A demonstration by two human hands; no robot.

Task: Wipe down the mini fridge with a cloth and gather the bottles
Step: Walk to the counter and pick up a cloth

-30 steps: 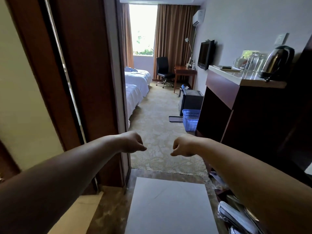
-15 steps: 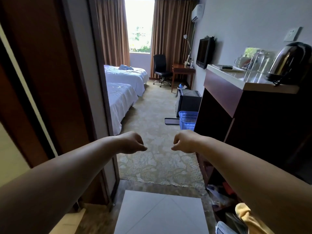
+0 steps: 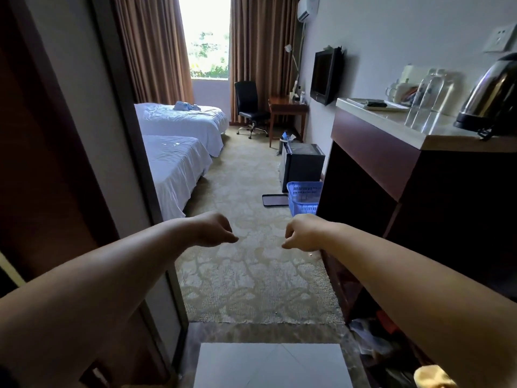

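A black mini fridge (image 3: pixel 303 163) stands on the carpet by the right wall, well ahead of me. A blue plastic basket (image 3: pixel 304 198) sits on the floor just in front of it, and a dark flat tray (image 3: pixel 275 199) lies to the basket's left. Both my arms are stretched forward at waist height. My left hand (image 3: pixel 214 230) and my right hand (image 3: pixel 300 232) are curled into loose fists with nothing in them, far short of the fridge. Whether bottles stand near the fridge I cannot tell.
A dark cabinet (image 3: pixel 391 175) with a kettle (image 3: pixel 492 93) and glasses lines the right side. A door frame (image 3: pixel 92 163) is close on my left. Two white beds (image 3: pixel 179 161) fill the left of the room; a desk and chair (image 3: pixel 251 107) stand by the window.
I have moved forward through the doorway: the door frame slid left, more of the beds and carpet show, and the fridge and basket look closer. My hands kept their closed pose.
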